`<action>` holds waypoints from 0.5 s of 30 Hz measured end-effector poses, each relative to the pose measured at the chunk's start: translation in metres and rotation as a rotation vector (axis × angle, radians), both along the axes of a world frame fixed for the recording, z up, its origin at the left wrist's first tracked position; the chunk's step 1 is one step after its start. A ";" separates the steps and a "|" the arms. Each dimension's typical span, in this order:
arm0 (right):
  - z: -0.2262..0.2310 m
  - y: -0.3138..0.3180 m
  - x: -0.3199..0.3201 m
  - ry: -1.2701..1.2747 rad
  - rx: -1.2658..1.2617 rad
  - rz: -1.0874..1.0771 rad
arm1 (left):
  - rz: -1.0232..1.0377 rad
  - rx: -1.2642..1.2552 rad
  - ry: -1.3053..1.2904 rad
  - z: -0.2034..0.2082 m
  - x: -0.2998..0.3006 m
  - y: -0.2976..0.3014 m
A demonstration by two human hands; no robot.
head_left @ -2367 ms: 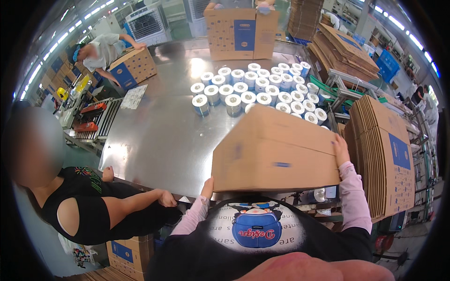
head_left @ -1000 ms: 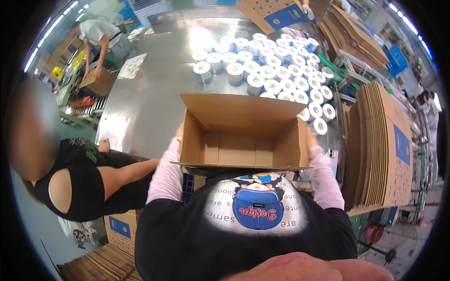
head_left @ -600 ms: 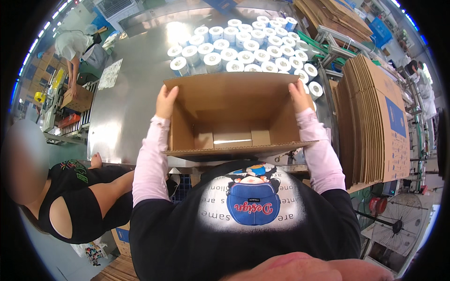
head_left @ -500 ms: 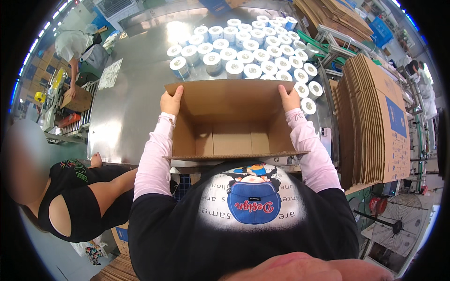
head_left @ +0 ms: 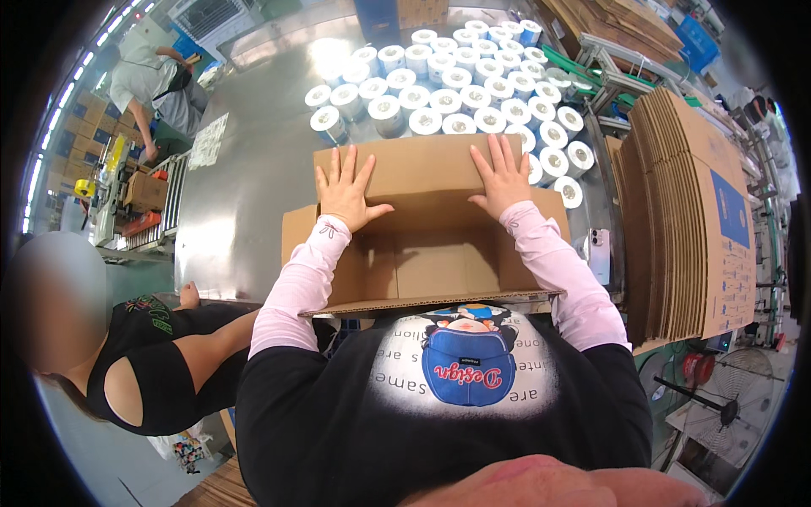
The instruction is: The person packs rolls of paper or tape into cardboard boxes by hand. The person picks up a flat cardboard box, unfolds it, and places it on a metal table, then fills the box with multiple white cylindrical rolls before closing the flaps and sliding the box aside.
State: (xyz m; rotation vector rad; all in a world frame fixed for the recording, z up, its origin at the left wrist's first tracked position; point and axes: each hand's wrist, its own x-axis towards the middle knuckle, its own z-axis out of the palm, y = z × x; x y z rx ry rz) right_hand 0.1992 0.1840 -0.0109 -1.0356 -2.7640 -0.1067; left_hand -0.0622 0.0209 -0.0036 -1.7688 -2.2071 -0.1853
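An open cardboard box (head_left: 439, 262) stands right in front of me at the table's near edge, its inside bare brown board. Its far flap (head_left: 422, 169) leans outward, away from me. My left hand (head_left: 345, 188) lies on the left end of that flap, fingers spread. On the flap's right end my right hand (head_left: 502, 177) rests flat, fingers also apart. The two short side flaps are folded outward. Just past the box stand many white-topped rolls (head_left: 445, 101) with blue-and-white sides, in a close cluster.
The metal table (head_left: 245, 186) bears the rolls and a phone (head_left: 598, 253) at right. A stack of flattened cartons (head_left: 676, 220) rises on the right, above a fan (head_left: 726, 410). At left sits a person in black (head_left: 169, 355); farther back another person (head_left: 156, 84) handles a carton (head_left: 145, 193).
Both hands have gone from gripping the box's upper corners to lying spread on the far flap. That flap and the side flaps have opened outward.
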 end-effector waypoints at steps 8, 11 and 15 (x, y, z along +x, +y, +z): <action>-0.015 0.014 -0.004 -0.095 -0.219 0.028 | 0.109 -0.398 -0.154 -0.023 -0.013 0.008; -0.010 0.018 -0.010 -0.124 -0.258 -0.025 | 0.124 -0.407 -0.182 -0.020 -0.016 0.018; -0.018 0.017 -0.001 -0.111 -0.212 0.031 | 0.073 -0.693 -0.329 -0.006 -0.020 0.032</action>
